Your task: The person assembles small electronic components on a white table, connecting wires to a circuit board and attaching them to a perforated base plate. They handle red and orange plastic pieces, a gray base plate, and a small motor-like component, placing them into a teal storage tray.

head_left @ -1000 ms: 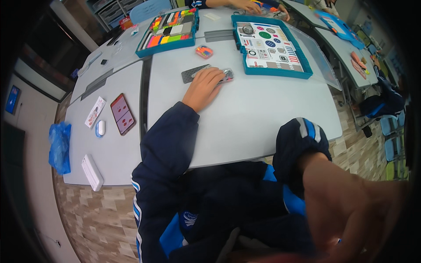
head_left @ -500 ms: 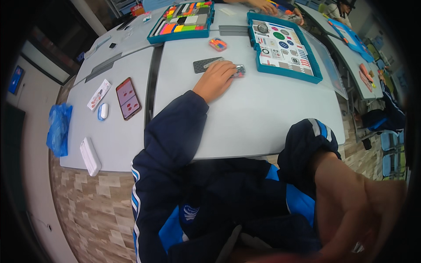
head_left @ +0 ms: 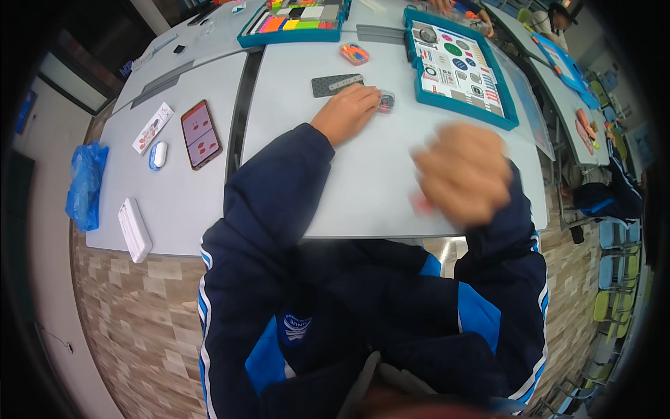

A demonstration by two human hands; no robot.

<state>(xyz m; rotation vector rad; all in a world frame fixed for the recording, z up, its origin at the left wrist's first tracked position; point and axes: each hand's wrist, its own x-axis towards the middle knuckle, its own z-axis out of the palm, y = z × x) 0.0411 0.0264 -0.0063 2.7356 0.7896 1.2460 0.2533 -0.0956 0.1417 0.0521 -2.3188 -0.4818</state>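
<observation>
My left hand (head_left: 347, 112) rests on the white table with its fingers curled together, the fingertips at the left side of a small clear box (head_left: 386, 103) of dark and red parts. Just behind that hand lies a dark grey plate (head_left: 327, 85) with holes, a light grey strip (head_left: 345, 83) slanting across it. A second clear box (head_left: 354, 53), holding orange and yellow pieces, sits farther back. My right hand (head_left: 464, 174) is above the table's near right part, smeared by motion. A small blurred red thing (head_left: 423, 203) shows below its fingers; whether they hold it is unclear.
A teal case with a printed sheet (head_left: 513, 120) lies back right, another with colourful blocks (head_left: 293, 36) back left. On the left table are a phone (head_left: 201, 135), a printed card (head_left: 153, 128), an earbud case (head_left: 158, 155) and a white block (head_left: 135, 230). Another person's hand (head_left: 442, 5) is beyond.
My right hand has moved from close to me at the lower right, up and forward over the table. My left hand stays by the clear box. The whole view has shifted slightly.
</observation>
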